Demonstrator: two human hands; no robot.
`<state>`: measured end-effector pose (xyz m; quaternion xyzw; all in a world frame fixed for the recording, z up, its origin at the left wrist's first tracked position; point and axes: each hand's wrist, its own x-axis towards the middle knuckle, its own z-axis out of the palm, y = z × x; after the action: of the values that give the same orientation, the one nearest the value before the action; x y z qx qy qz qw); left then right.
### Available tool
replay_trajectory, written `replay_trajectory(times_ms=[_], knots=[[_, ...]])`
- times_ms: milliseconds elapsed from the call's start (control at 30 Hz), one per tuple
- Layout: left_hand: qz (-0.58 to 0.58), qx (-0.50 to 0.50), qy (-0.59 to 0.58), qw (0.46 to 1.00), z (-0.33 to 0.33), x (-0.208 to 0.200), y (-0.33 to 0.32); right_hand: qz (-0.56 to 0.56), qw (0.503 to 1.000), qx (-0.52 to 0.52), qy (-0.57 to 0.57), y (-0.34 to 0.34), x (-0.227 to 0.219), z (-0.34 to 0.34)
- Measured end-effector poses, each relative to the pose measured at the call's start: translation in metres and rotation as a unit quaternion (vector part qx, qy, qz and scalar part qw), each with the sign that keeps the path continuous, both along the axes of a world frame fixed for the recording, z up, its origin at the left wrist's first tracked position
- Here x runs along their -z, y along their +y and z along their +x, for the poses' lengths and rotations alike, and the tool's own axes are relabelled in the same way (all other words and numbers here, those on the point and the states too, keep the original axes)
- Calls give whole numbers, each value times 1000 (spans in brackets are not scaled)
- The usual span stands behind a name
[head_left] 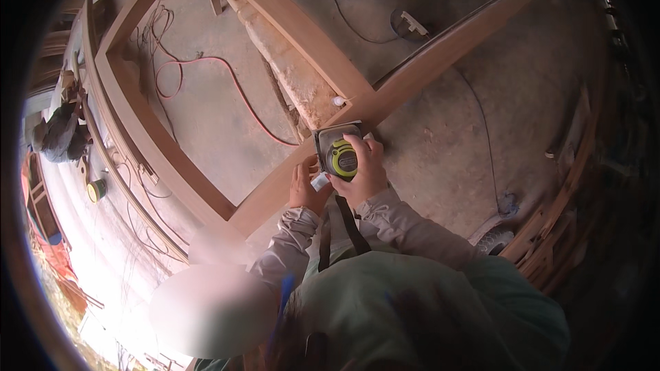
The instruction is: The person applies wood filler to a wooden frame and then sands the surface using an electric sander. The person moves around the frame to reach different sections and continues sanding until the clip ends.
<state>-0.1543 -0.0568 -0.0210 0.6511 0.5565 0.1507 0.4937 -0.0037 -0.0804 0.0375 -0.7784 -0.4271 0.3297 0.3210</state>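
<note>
A palm sander [337, 144] with a dark square base and a yellow-green and black round top sits over the wooden frame [275, 192], close to a joint. My right hand [366, 172] is closed around the sander's top from the right. On the other side, my left hand [307, 185] curls its fingers against the sander's left edge; its grip is partly hidden. Between the two hands shows a small pale piece [320, 181], its kind unclear. Whether the sander's base touches the wood cannot be made out.
Beyond the joint run a long beam [289, 20] and a rail [467, 34]. A red hose [234, 75] and dark cables lie on the concrete floor [447, 137]. Farther off sits a disc-shaped tool [411, 24]. Long boards [550, 213] lie at right; a tape roll [96, 190] at left.
</note>
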Motion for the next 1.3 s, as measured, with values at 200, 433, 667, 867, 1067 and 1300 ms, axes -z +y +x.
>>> replay_trajectory(times_ms=[200, 433, 667, 867, 1067, 1300], knots=[[16, 4, 6, 1000, 11, 21, 20, 109, 994, 1, -10, -3, 12, 0], [37, -7, 28, 999, 2, 21, 27, 169, 985, 46, 2, -16, 34, -3], [0, 59, 107, 992, -2, 34, 25, 46, 990, 47, 126, -50, 106, 39], [-53, 61, 99, 992, -3, 49, 25, -112, 982, -102, 110, -27, 132, 69], [-81, 69, 94, 990, -4, 61, 38, -104, 977, -185, -8, -7, 127, 74], [-4, 111, 40, 993, -8, 32, 60, 19, 986, -146, -81, -6, 89, 54]])
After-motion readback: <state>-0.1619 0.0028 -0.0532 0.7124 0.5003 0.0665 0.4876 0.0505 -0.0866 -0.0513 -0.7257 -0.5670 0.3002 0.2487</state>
